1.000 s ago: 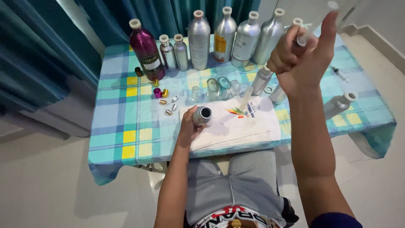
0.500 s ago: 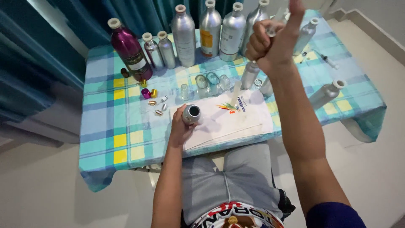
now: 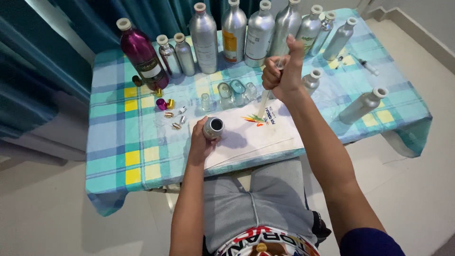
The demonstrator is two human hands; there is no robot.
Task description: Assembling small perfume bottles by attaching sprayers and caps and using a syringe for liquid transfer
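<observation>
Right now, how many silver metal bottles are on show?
12 silver bottles: nine stand along the back row, one beside the right hand, one lies at the table's right, one is in the left hand. Others may be hidden.

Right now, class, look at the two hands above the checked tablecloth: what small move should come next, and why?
Probably lower the right hand so the tip of the clear plastic syringe comes over the small open silver metal bottle. The left hand grips that bottle with its dark mouth open and facing up, while the syringe tip hangs apart from it, above the white cloth.
</observation>
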